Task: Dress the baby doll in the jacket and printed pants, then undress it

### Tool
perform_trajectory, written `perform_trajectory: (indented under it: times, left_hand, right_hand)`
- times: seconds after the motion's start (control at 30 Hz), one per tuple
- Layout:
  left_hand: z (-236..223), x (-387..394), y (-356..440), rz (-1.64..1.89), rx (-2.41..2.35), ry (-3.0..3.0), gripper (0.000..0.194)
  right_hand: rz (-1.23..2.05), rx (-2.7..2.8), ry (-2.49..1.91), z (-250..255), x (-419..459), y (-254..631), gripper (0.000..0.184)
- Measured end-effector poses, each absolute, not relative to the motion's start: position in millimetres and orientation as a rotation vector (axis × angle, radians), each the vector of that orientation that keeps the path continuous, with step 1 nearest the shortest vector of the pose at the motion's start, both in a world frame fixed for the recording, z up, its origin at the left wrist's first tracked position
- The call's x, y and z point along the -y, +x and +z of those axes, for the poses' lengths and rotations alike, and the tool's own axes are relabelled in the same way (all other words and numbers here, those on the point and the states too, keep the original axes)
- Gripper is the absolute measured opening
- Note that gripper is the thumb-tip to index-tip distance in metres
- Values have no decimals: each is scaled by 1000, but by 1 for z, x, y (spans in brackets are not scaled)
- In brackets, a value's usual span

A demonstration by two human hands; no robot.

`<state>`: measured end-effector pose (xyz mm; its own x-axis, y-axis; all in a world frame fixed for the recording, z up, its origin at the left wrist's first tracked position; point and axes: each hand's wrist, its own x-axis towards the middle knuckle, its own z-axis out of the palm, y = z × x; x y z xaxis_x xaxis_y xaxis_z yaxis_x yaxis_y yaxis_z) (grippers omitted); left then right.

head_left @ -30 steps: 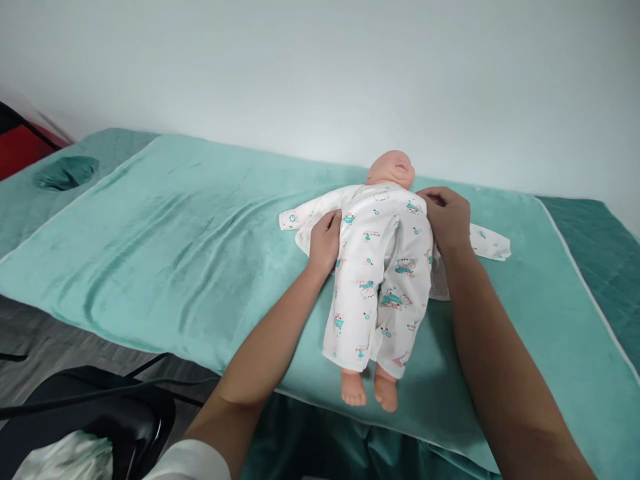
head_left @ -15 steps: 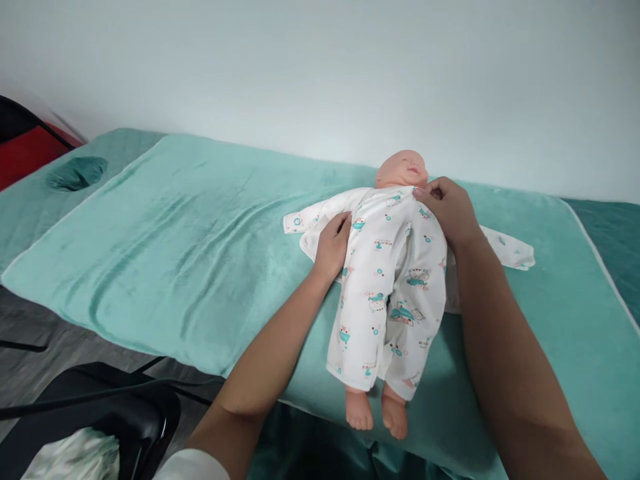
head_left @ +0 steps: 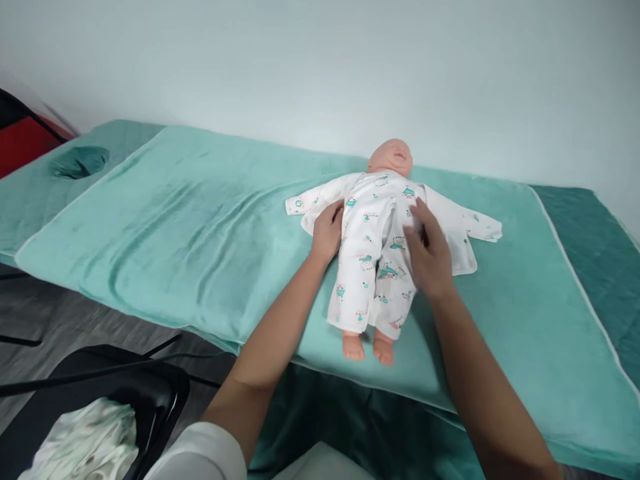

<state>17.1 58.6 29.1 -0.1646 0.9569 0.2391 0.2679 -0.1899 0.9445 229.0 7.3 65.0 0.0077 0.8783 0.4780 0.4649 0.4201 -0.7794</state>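
Observation:
A baby doll [head_left: 390, 157] lies on its back, head toward the wall and bare feet toward me. It wears printed white trousers [head_left: 367, 260] drawn high up the chest. A white long-sleeved jacket [head_left: 445, 213] spreads out to both sides beneath them. My left hand [head_left: 327, 232] is closed at the doll's side by the trousers, its fingertips partly hidden. Over the trousers' other side is my right hand [head_left: 431, 257], slightly blurred, thumb and forefinger apart with nothing visible between them.
The doll rests on a padded table with a light green cover [head_left: 210, 213]. A face hole [head_left: 80, 162] is at the table's left end. Crumpled cloth [head_left: 90, 443] lies on a black chair [head_left: 145, 407] at lower left. A white wall [head_left: 320, 73] stands behind.
My right hand has left the collar area and come down toward the trouser leg, its fingers parting. My left hand stays at the doll's side. The view has shifted slightly.

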Motion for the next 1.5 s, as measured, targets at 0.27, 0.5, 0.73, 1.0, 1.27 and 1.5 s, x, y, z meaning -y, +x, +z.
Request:
perform_trajectory:
  times: [0.27,0.5,0.73,1.0,1.27,1.5]
  left_hand:
    - [24,-15,10,1359,-1390,1591,35]
    - [26,-3,9,1342,-1430,1608,33]
    - [28,-1,8,1348,-1416,1569,31]
    - [19,-7,8,1403,-1427,1479,40]
    - [18,-11,7,1339,-1411,1823,34]
    - [16,-9,11,1159,-1429,1954,25]
  right_hand:
    - [537,2165,-1143,77,113,212,30]
    - [-28,2408,-1466,88,147,181,17]
    - [-49,2374,-1395,71,146,172,16]
    - [255,2421,-1133,84,161,182,17]
    - [325,1963,-1314,62,169,217,35]
    - [176,1859,-1460,26,160,215,25]
